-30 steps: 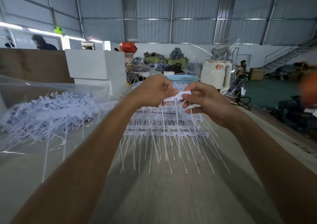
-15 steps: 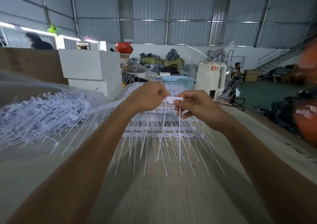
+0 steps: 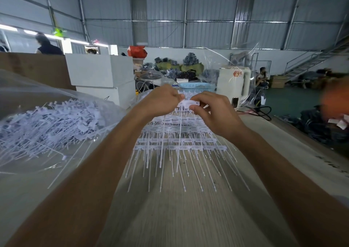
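Note:
A small white plastic tag (image 3: pixel 187 102) with a long thin tail is held between both hands above the table. My left hand (image 3: pixel 162 100) pinches its left end with curled fingers. Its right end sits between the thumb and fingers of my right hand (image 3: pixel 213 112). Beneath the hands lie neat stacked rows of white plastic tags (image 3: pixel 179 144) with their thin tails pointing toward me. A clear plastic bag (image 3: pixel 37 99) at the left holds a loose heap of tags (image 3: pixel 49 122).
The wooden table (image 3: pixel 179 218) runs forward, its right edge (image 3: pixel 311 161) dropping to dark bundles on the floor. Behind stand white boxes (image 3: pixel 102 76), a blue basket (image 3: pixel 196 86) and a white machine (image 3: pixel 234 84). People stand and sit in the background.
Both hands keep holding the tag, and have drawn closer together around it. The view shifted slightly.

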{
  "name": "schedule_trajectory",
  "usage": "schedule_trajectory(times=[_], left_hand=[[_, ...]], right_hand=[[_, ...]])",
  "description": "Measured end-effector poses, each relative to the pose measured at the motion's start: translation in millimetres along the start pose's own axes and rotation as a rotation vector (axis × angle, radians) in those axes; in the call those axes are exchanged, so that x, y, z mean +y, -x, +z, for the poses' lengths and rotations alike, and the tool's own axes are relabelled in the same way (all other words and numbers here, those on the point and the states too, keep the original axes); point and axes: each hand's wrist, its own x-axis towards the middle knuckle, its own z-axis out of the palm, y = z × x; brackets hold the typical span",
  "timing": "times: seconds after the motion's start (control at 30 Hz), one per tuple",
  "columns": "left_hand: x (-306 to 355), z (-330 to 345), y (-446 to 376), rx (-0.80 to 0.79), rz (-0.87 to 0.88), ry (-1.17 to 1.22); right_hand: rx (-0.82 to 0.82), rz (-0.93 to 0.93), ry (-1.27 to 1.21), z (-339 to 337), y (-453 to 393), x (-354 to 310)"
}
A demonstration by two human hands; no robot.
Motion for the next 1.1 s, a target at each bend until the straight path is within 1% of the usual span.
schedule_trajectory(times=[0.17,0.23,0.3,0.33,0.43,0.5,0.63,0.73,0.83,1.0,1.03,1.1], left_hand=[[3,-1,1,-0.032,-0.04,0.054],[2,-1,1,-0.039,-0.052,0.101],[2,-2,1,-0.025,-0.028,0.162],[3,-3,1,-0.019,-0.007,0.178],[6,-2,1,-0.01,0.04,0.147],[9,-1,2,-0.006,0.066,0.103],[13,-1,1,0.049,0.121,-0.08],[14,-3,0,0.071,0.146,-0.164],[11,-6,-2,0.058,0.148,-0.149],[9,-9,-2,0.029,0.156,-0.121],[9,-9,0,0.005,0.152,-0.097],[11,-12,5,-0.104,0.16,-0.009]], right_hand=[[0.026,-0.094,0.101,-1,1,0],[0.042,-0.108,0.098,-2,1,2],[0.077,-0.065,0.022,-2,0,2],[0.101,-0.006,-0.04,-1,0,1],[0.147,0.196,-0.194,0,-3,4],[0.138,0.249,-0.223,-1,-4,6],[0.148,0.277,-0.226,0,-4,3],[0.147,0.259,-0.155,2,-7,-1],[0.146,0.195,-0.051,2,-9,-3],[0.141,0.194,-0.046,5,-10,-7],[0.141,0.203,-0.04,7,-9,-6],[0.174,0.281,-0.023,6,-7,2]])
